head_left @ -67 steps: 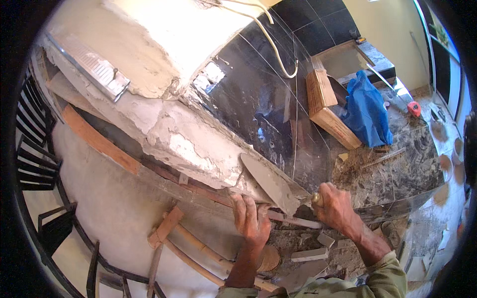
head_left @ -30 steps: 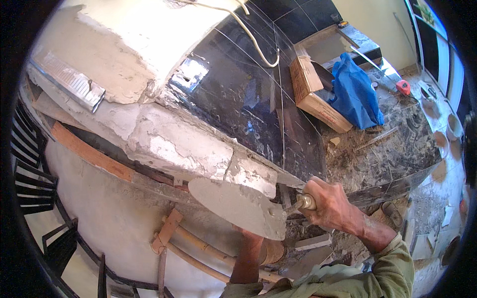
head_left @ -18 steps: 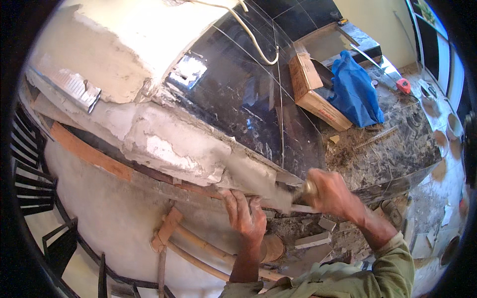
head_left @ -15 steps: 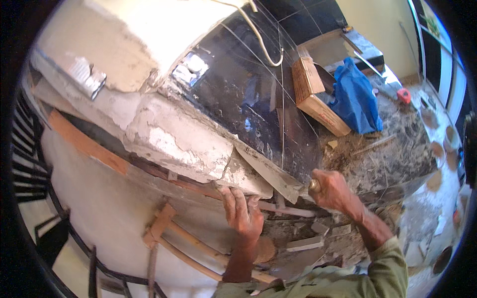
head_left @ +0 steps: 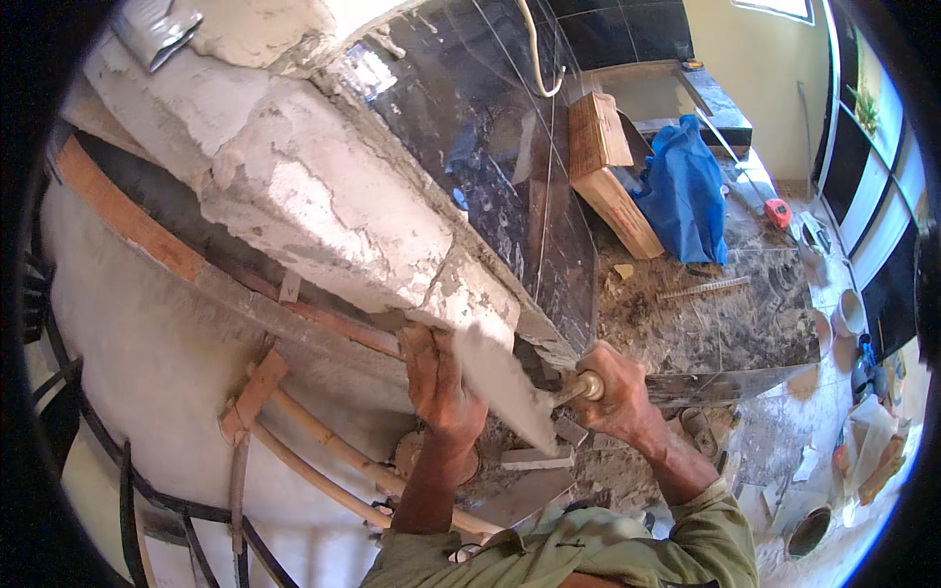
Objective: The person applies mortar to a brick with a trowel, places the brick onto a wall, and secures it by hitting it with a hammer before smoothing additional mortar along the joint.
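My right hand (head_left: 616,397) is closed round the handle of a trowel (head_left: 502,384), whose long, pale blade is slightly blurred. The blade slants across the lower end of a rough plastered ledge (head_left: 343,220). Against the ledge's underside, just left of the blade, my left hand (head_left: 439,382) reaches up with its fingers stretched out. The fingertips are partly lost against the ledge. Black tiles (head_left: 490,176) run along the ledge's far side.
Below stand a curved board (head_left: 132,211) and wooden props (head_left: 333,441). Rubble (head_left: 537,458) lies beneath my hands. On the dirty tiled surface at right are a cardboard box (head_left: 622,211), a blue bag (head_left: 681,191) and a red tape measure (head_left: 777,213). Black railings (head_left: 127,500) stand lower left.
The trowel has swung from along the ledge's far edge to across its lower end, its blade turned. My right hand has shifted left and slightly down; my left hand's fingers have moved left and upward.
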`<state>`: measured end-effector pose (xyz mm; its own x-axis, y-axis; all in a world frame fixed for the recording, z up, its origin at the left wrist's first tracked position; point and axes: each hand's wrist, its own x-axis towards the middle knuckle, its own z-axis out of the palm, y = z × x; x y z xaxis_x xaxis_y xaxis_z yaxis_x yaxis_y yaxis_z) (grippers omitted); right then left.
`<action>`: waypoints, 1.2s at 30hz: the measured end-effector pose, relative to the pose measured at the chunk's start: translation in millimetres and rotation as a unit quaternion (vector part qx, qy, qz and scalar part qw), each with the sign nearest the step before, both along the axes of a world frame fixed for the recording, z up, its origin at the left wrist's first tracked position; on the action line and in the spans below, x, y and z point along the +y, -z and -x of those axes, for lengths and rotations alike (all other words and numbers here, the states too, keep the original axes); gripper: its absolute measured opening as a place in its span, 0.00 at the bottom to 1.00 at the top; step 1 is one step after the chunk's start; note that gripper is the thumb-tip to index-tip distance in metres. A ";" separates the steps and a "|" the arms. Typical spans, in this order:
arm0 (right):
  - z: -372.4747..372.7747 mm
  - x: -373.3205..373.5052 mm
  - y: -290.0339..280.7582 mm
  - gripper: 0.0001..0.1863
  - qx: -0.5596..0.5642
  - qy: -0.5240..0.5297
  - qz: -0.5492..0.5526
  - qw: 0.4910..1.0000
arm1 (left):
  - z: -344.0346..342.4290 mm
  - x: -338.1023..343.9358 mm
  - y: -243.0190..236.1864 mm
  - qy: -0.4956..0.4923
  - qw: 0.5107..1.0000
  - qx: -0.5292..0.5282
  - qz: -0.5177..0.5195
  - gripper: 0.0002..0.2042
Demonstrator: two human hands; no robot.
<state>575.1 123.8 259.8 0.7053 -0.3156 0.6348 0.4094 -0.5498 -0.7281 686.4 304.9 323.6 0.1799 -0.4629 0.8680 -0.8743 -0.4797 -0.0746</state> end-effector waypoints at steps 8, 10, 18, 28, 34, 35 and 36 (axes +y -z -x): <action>4.7 -9.1 4.7 0.17 0.080 0.047 0.038 0.995 | 1.3 0.5 6.0 0.004 1.000 0.014 -0.002 0.23; 3.4 -3.4 1.1 0.17 0.033 0.027 0.045 0.998 | -17.6 57.5 33.0 -0.156 0.958 0.065 -0.232 0.21; -2.8 1.9 17.2 0.13 0.045 0.063 0.053 0.996 | -0.8 7.8 4.7 0.011 0.998 0.040 -0.040 0.23; -14.0 -8.6 21.7 0.17 0.075 0.092 0.059 0.991 | -2.7 -7.3 3.5 -0.020 0.999 0.033 0.028 0.23; -22.5 -10.0 22.0 0.13 -0.008 0.057 0.030 0.998 | 3.5 -0.1 -1.0 0.025 0.998 0.053 0.008 0.22; -28.3 -17.5 29.7 0.13 0.024 0.076 0.015 0.997 | 4.2 -5.8 -2.0 -0.002 0.999 0.042 -0.003 0.22; -21.1 -8.8 22.8 0.12 0.058 0.098 0.035 0.993 | 3.0 1.2 -3.3 -0.016 0.998 0.050 -0.021 0.23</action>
